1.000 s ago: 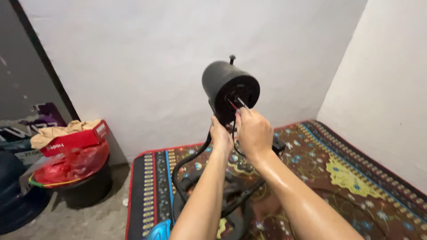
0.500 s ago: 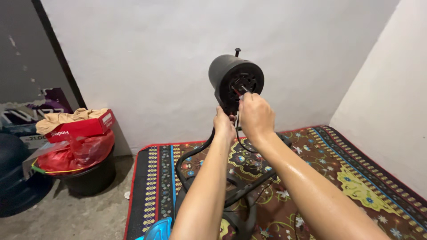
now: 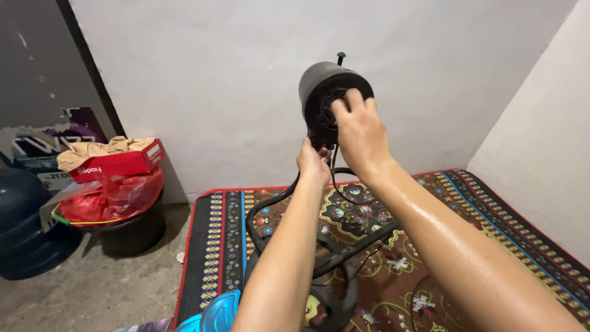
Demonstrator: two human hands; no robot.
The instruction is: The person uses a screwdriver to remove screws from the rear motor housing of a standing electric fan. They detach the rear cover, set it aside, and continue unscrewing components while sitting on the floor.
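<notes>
Right hand (image 3: 359,126) lies spread over the motor housing (image 3: 326,92) face — nearer than the left hand (image 3: 314,163), closed on the neck just below.

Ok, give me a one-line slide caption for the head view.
Right hand covers the face of a black fan motor housing while the left hand grips its neck, above a patterned mat.

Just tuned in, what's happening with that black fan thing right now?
A person is working on a black fan motor housing mounted on a stand, with no blades or guard on it. The right hand lies spread over the front face of the housing, while the left hand grips the neck just beneath it. A black cable loops down toward the patterned rug. A lined bin stands to the left.
</notes>
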